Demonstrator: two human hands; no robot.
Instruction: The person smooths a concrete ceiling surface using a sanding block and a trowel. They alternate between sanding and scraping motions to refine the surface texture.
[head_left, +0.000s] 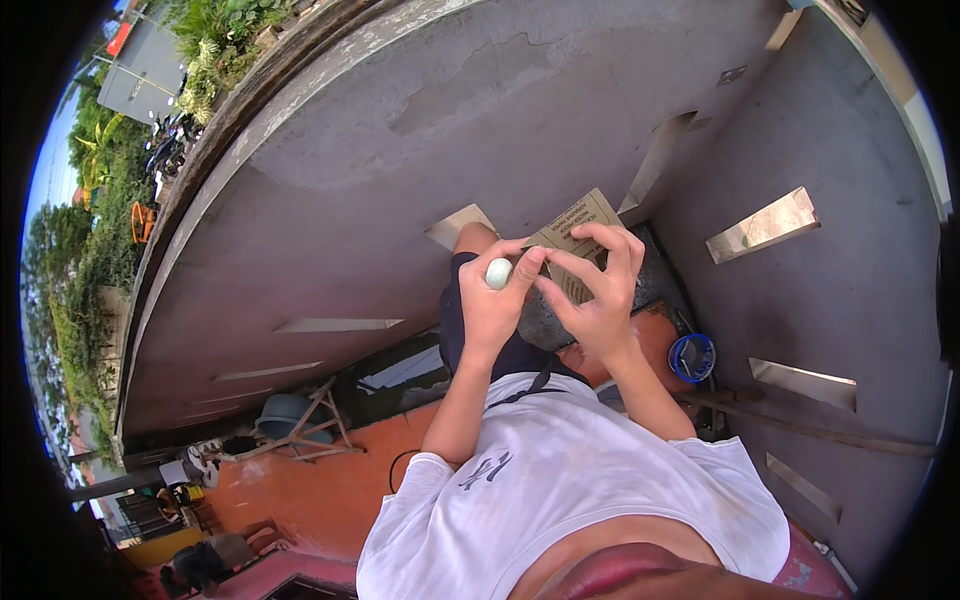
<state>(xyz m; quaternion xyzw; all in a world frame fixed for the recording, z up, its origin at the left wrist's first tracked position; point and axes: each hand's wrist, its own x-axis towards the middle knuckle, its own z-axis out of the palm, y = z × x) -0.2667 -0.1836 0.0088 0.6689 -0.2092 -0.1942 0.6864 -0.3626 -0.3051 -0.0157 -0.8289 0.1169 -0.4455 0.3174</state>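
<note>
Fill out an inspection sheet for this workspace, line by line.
Surface: orange floor below; both hands are raised above it.
Job's things: brown rectangular printed sheet, tilted; pale greenish-white rounded object, material unclear.
Clutter: blue-rimmed round bucket at right; blue-grey rounded basin by a wooden frame at left.
Grippers: left hand holds the pale object and fingers the sheet; right hand holds the sheet.
Cables: thin black curve by the left sleeve, possibly a cord.
Surroundings: grey slotted wall; another person at lower left.

A short-sleeved white shirt (610, 470) with a dark marking (484, 472) tops dark shorts (518, 360).
</note>
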